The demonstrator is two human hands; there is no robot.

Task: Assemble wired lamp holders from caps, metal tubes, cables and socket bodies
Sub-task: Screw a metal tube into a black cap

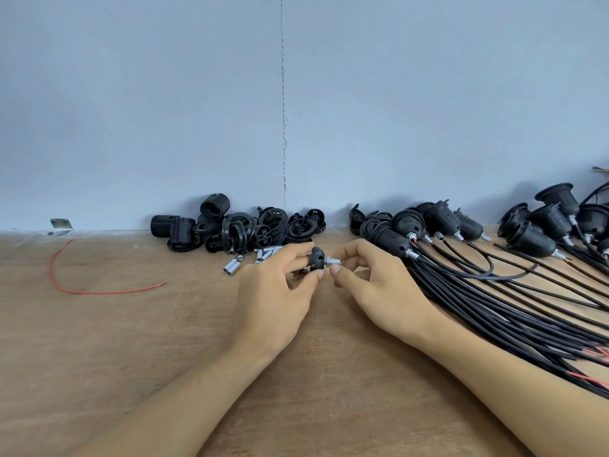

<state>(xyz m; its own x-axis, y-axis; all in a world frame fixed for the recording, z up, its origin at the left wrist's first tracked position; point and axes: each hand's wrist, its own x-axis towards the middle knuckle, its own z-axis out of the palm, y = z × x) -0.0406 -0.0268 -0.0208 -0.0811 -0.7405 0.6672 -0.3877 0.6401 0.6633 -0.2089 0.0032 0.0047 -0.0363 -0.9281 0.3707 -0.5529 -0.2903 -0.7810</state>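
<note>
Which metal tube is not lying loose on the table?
The metal tube pinched by the right hand, seated in the cap the left hand grips; the loose tubes lie apart.

A metal bracket sits where wooden table meets grey wall.

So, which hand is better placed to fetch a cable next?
Right, probably. The black cables lie just beside the right hand, which only pinches the metal tube; the left hand grips the cap and sits farther away.
</note>
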